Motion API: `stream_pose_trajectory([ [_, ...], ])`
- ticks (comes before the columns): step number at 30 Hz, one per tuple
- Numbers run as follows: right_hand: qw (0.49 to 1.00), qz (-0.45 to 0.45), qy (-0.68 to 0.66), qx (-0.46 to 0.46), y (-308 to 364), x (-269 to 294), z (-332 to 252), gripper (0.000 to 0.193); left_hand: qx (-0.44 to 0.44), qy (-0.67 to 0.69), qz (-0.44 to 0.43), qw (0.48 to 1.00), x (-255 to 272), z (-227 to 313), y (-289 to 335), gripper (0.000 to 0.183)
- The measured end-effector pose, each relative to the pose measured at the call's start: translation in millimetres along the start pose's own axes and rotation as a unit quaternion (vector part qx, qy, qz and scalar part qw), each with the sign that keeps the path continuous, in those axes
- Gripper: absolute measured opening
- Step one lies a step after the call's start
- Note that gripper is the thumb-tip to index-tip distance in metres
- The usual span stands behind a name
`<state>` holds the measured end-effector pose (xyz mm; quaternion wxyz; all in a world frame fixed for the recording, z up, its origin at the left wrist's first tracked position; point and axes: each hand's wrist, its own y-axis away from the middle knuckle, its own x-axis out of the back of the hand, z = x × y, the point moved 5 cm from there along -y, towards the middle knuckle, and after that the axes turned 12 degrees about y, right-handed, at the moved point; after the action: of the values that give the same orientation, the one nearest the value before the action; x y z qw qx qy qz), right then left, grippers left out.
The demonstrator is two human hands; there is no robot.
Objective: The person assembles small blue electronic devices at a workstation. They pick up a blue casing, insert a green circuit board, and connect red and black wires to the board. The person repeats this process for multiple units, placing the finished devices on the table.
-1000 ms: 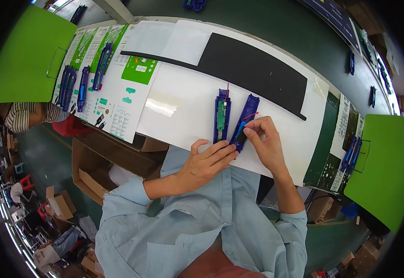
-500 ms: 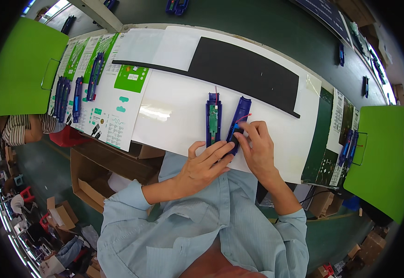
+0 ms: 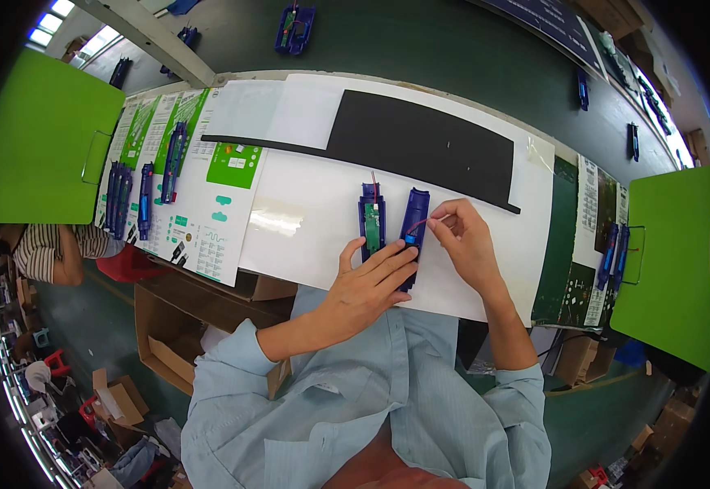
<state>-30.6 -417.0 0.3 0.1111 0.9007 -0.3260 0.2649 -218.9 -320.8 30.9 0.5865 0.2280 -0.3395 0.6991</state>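
Blue casing half [image 3: 416, 204], centre of the dial: lies on the white sheet, long axis close to 12–6, far end leaning slightly toward 1. Bright blue cell [image 3: 411, 240] inside it, partly under fingers. Red wire [image 3: 420, 225] rises from the cell toward 2.

Right hand [image 3: 466, 244] at 3, thumb and forefinger together, clamped on the wire's end.

Left hand [image 3: 369, 284] at 7, fingers laid over the casing's near part, thumb spread apart toward 10; cannot tell whether the fingers grip or only press.

At 9, just beside: second casing half [image 3: 369, 192], with a green circuit board [image 3: 372, 224], its near end hidden by the left hand.

At 12, beyond both: black mat [image 3: 420, 147]. Farther, at 11, on the dark green surface [image 3: 404, 49], another blue casing [image 3: 294, 33].

Well apart, 9 to 10: blue casings [image 3: 145, 200] on printed sheets. At 3: a pair more [image 3: 607, 257], beside a green panel [image 3: 672, 261].

At 8, below table level: open cardboard box [image 3: 159, 346]. Far out at 9: a person in striped sleeves [image 3: 37, 254].
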Motion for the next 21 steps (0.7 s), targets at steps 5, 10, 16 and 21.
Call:
stream_pose_trajectory([
  [5,0.962,-0.102,-0.225,-0.115,1.1,-23.7,-13.0,0.028,-0.002,0.045,0.082,0.996,18.8,-4.6,-11.1,0.031],
  [10,0.986,-0.072,-0.142,-0.048,1.6,-33.7,-24.7,0.049,0.026,0.055,0.186,0.981,44.3,-33.7,-38.7,0.027],
  [16,0.987,-0.09,-0.127,-0.034,1.0,-35.5,-28.5,0.057,-0.026,0.009,0.13,0.991,43.8,-41.8,-55.3,0.017],
  [21,0.982,-0.083,-0.163,-0.055,3.7,-38.8,-24.9,0.04,-0.006,0.058,0.126,0.99,44.0,-52.8,-49.9,0.015],
])
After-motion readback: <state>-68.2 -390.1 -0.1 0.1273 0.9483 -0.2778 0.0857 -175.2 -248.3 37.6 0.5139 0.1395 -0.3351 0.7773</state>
